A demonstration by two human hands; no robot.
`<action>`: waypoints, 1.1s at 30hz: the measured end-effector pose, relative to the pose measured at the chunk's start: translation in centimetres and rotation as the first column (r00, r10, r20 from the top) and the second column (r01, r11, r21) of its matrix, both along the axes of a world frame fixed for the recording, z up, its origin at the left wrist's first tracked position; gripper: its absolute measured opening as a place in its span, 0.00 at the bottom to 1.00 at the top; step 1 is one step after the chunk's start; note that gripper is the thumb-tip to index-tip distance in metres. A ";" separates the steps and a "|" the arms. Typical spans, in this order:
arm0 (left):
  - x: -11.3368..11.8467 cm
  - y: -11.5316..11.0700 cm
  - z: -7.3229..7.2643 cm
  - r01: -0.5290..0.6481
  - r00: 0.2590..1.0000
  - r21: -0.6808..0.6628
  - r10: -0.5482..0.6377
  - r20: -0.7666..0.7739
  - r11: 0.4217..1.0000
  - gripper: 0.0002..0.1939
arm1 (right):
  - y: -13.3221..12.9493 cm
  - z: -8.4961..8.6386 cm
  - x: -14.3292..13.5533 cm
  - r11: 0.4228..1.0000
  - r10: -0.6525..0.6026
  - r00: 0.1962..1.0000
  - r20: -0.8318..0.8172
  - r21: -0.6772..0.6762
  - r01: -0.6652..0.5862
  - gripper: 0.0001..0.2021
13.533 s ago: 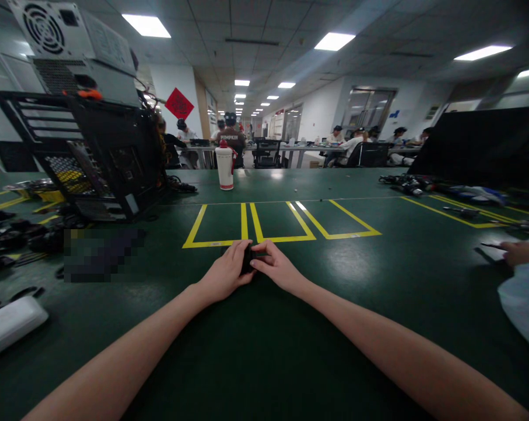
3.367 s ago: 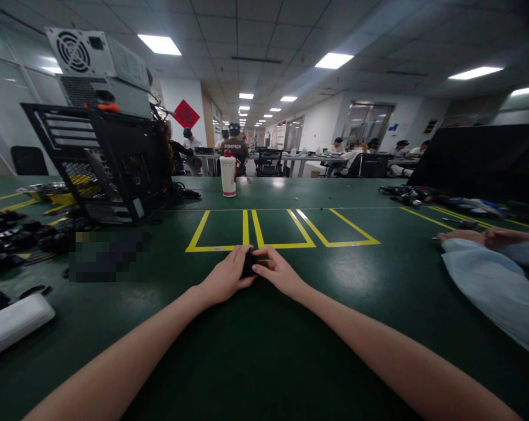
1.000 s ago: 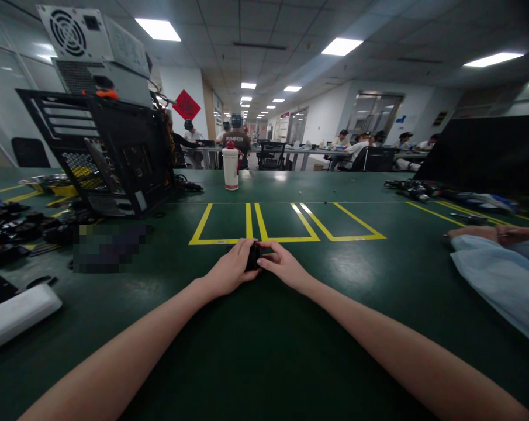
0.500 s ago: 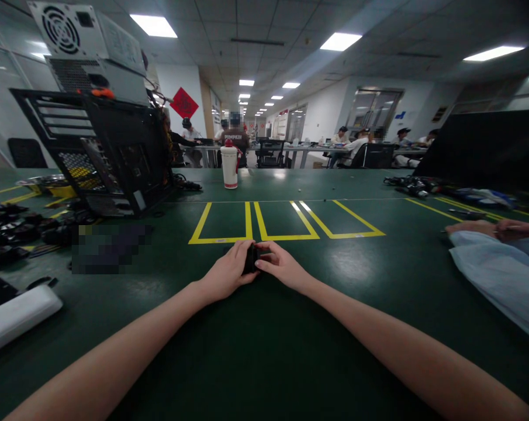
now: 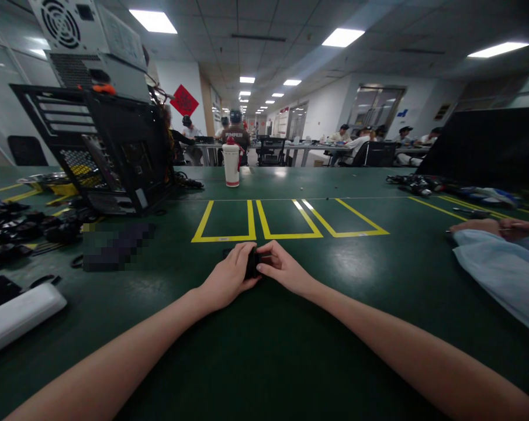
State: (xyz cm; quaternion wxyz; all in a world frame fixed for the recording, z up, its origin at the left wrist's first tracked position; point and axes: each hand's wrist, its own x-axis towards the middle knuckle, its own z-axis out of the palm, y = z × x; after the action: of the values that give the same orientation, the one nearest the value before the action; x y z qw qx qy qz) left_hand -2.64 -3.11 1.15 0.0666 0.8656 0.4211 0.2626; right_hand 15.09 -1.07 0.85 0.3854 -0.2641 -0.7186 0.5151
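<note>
A small black object [image 5: 252,264] is between my two hands, low over the green table just below the yellow tape marks. My left hand [image 5: 233,272] wraps around it from the left, fingers over its top and thumb beneath. On its right side, the bent fingers and thumb of my right hand [image 5: 282,266] pinch its edge. Its kind cannot be made out, as my fingers cover most of it. A dark bit shows at the left behind my left hand.
Yellow tape outlines [image 5: 286,235] mark the green table [image 5: 356,304]. A black computer case [image 5: 115,152] carries power supplies [image 5: 89,35] at left. Beyond stands a white bottle [image 5: 231,164]. Black parts and a white box [image 5: 23,318] lie left. A co-worker's sleeve [image 5: 496,269] is at right.
The view has shifted slightly. Both hands stay around the black object with almost the same grip; a dark bit beside my left hand shows a little more clearly.
</note>
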 end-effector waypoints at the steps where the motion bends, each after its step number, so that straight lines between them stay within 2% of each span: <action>1: 0.0 0.0 0.0 0.002 1.000 -0.002 -0.002 0.001 1.000 0.30 | 0.0 0.0 0.0 1.000 -0.010 1.000 0.007 -0.004 0.010 0.15; 9: 0.0 0.1 0.0 -0.005 1.000 0.001 0.005 -0.015 1.000 0.32 | 0.0 -0.2 0.1 1.000 0.028 0.999 0.036 -0.015 -0.027 0.19; 14: 0.0 0.2 0.0 -0.001 1.000 0.012 0.001 -0.010 1.000 0.30 | 0.2 -0.4 0.0 1.000 -0.002 1.000 -0.003 -0.014 0.002 0.13; 25: -0.1 0.2 0.0 -0.006 1.000 -0.019 0.006 -0.003 1.000 0.31 | 0.0 0.0 0.2 1.000 0.019 0.999 0.040 -0.010 -0.018 0.18; 33: -0.1 0.3 -0.1 -0.021 1.000 -0.013 0.021 -0.001 1.000 0.30 | 0.2 -0.2 0.1 1.000 -0.011 1.000 0.027 -0.019 0.012 0.15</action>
State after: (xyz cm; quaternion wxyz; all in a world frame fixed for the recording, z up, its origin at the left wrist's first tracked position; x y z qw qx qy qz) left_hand -2.72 -2.85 1.01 0.0694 0.8608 0.4321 0.2599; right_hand 15.21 -0.91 0.70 0.3761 -0.2790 -0.7171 0.5162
